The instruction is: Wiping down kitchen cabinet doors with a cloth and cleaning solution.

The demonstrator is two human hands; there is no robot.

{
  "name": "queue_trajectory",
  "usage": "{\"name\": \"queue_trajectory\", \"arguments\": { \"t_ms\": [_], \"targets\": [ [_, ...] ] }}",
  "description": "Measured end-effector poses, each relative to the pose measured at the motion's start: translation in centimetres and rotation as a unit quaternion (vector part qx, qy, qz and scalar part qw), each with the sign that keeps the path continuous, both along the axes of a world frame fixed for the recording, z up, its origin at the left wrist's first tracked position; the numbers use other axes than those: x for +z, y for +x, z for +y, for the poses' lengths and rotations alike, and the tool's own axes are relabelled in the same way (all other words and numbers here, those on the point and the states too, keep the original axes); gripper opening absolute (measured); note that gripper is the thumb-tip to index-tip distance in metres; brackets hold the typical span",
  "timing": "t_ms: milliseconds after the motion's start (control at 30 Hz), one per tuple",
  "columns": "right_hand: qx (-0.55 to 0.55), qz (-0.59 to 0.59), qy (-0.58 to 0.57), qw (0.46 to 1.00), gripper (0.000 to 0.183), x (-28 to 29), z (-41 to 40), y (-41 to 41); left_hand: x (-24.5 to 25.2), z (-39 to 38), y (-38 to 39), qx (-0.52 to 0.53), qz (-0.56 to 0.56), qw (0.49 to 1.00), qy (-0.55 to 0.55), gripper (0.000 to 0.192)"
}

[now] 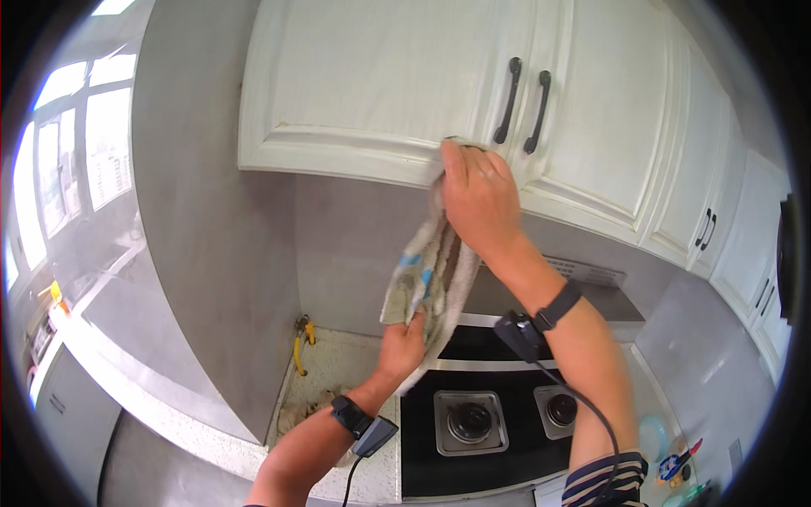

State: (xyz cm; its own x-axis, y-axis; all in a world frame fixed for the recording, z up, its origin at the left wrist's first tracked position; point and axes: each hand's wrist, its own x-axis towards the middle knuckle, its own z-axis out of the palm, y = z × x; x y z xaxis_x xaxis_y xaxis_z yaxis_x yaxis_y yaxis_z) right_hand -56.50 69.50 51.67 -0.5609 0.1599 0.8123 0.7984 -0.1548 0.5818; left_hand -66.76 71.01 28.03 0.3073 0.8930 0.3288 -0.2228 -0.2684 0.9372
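Note:
My right hand grips the upper end of a cloth towel and presses it to the lower frame of a white cabinet door, left of two black handles. The towel is light coloured with blue and greenish patches and hangs down in folds. Lower down, my left hand holds the hanging part of the towel, its fingers partly hidden by the cloth. Both wrists wear black straps with small wired devices.
Below is a black gas hob with burners, beside a speckled countertop. A yellow gas pipe stands in the corner, with a crumpled cloth nearby. A grey wall panel rises left. A range hood sits under the cabinets.

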Motion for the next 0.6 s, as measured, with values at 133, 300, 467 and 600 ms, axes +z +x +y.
{"name": "queue_trajectory", "arguments": {
  "t_ms": [133,300,467,600],
  "targets": [
    [-0.018,-0.025,-0.013,0.999,0.037,-0.3,-0.9,1.2,1.0,-0.8,0.0,-0.036,0.081,0.995,-0.034,0.052],
    [0.0,0.06,-0.053,0.997,0.043,0.0,1.8,-2.1,0.4,0.4,0.1,-0.062,0.064,0.996,-0.021,0.055],
    [0.061,0.054,-0.022,0.996,0.044,0.4,1.6,-0.5,-1.0,0.9,0.1,-0.031,-0.039,0.995,0.084,0.049],
    [0.147,0.066,-0.061,0.985,0.043,-0.3,6.3,-5.6,-1.0,2.1,-0.5,0.002,-0.041,0.997,0.06,0.042]
  ]
}}
